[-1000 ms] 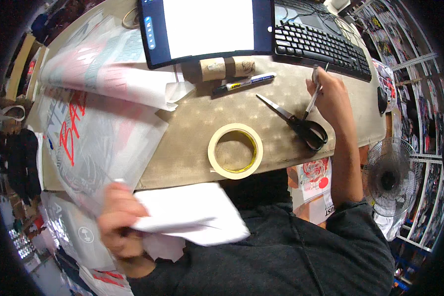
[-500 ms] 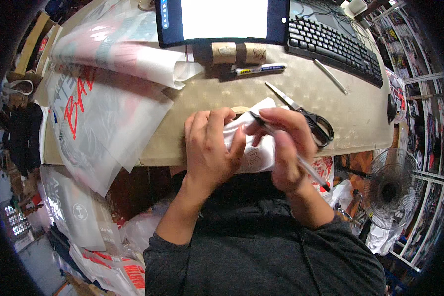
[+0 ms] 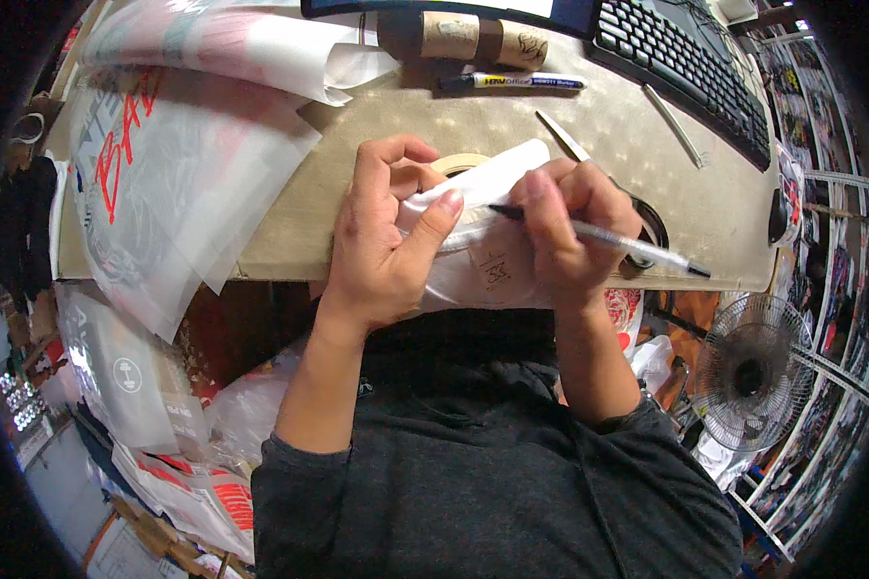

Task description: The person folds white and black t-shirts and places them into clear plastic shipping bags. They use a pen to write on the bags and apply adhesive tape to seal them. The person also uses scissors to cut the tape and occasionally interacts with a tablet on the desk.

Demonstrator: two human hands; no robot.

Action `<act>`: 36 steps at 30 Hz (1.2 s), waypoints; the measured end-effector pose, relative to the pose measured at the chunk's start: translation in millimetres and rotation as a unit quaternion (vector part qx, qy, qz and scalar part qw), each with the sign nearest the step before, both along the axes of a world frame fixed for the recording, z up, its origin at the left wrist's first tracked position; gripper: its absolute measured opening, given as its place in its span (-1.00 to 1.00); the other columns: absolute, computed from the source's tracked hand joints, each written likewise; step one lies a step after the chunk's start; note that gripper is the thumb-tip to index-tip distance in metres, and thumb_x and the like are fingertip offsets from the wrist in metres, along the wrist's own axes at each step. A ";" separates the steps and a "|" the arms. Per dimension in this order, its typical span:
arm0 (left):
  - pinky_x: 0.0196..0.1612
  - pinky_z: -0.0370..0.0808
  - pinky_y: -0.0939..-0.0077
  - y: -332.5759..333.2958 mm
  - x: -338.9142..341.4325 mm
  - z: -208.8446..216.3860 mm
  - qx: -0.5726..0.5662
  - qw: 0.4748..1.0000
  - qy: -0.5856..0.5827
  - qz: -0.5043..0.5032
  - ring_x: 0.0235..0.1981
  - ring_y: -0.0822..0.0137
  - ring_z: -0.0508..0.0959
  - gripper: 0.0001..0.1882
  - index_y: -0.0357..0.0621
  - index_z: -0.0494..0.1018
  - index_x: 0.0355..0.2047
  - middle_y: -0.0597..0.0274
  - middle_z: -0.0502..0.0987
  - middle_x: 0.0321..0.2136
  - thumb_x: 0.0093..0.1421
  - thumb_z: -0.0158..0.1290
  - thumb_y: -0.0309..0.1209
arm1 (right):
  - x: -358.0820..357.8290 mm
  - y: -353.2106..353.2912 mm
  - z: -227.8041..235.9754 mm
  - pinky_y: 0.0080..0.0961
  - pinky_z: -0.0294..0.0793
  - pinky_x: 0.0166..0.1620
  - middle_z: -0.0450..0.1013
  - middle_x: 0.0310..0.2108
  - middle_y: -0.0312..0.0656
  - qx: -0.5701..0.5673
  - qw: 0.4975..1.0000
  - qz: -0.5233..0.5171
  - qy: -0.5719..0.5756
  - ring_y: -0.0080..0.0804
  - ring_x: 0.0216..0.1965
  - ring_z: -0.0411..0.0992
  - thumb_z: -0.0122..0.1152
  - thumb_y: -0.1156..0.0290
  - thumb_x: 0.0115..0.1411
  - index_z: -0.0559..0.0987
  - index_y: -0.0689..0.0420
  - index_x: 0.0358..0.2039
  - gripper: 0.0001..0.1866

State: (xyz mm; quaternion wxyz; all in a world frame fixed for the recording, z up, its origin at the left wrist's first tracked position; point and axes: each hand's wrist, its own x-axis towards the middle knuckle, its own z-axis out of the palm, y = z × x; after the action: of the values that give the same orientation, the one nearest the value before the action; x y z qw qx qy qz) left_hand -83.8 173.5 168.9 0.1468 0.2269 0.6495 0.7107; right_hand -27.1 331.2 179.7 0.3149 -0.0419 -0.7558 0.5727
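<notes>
My left hand (image 3: 381, 236) is closed on the left side of a piece of white cloth (image 3: 492, 275), thumb on top, at the table's near edge. Dark handwritten marks show on the cloth's lower part, and its upper part is folded up. In my right hand (image 3: 574, 217) is a clear pen (image 3: 637, 249) with a black tip, pinched between thumb and fingers. Its tip points left, at or just over the cloth by the fold; contact is not clear. Behind the cloth shows the rim of a roll of tan tape (image 3: 462, 162). Scissors (image 3: 562, 135) lie partly hidden behind my right hand.
A marker (image 3: 512, 82) and two cardboard tubes (image 3: 451, 36) lie below the screen. A black keyboard (image 3: 681, 82) and a silver stick (image 3: 674, 125) are at the right. Printed plastic sheets (image 3: 193, 145) cover the table's left. A fan (image 3: 748, 376) stands right of the table.
The view has shifted, so the table sits higher in it. The pen has turned flatter in my right hand. More of the cloth's folded-up part and the handwritten marks now show.
</notes>
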 end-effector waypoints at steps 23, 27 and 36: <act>-0.25 0.36 0.61 1.3 0.3 -1.9 0.023 1.000 0.002 0.000 -0.34 0.48 0.46 -0.66 -0.19 0.17 -0.04 0.14 0.50 -0.40 0.23 0.02 -0.52 | 0.3 -0.3 4.4 -0.54 0.33 -0.61 0.38 -0.74 -0.19 0.110 0.993 0.022 -0.033 -0.44 -0.74 0.36 0.28 0.55 -0.02 0.42 0.15 -0.72 -0.76; -0.24 0.37 0.61 1.7 1.0 0.0 0.024 1.000 -0.003 0.000 -0.32 0.48 0.47 -0.66 -0.20 0.17 -0.04 0.13 0.49 -0.39 0.23 0.02 -0.52 | -2.3 -1.8 2.7 -0.54 0.30 -0.62 0.35 -0.75 -0.20 0.105 0.994 0.010 -0.010 -0.45 -0.75 0.33 0.28 0.55 -0.01 0.42 0.16 -0.72 -0.76; -0.25 0.38 0.61 1.7 1.5 -3.9 0.029 1.000 0.003 0.003 -0.32 0.47 0.48 -0.66 -0.21 0.18 -0.05 0.12 0.49 -0.37 0.21 0.03 -0.55 | -2.2 1.0 2.2 -0.53 0.29 -0.63 0.33 -0.76 -0.19 0.111 0.994 0.017 -0.009 -0.42 -0.76 0.33 0.27 0.55 -0.02 0.45 0.16 -0.70 -0.79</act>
State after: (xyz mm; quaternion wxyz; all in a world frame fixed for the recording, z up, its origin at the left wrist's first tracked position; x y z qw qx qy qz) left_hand -82.3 175.2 165.0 0.1365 0.2314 0.6298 0.7288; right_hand -29.2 332.3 181.9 0.3008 0.0011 -0.8181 0.4901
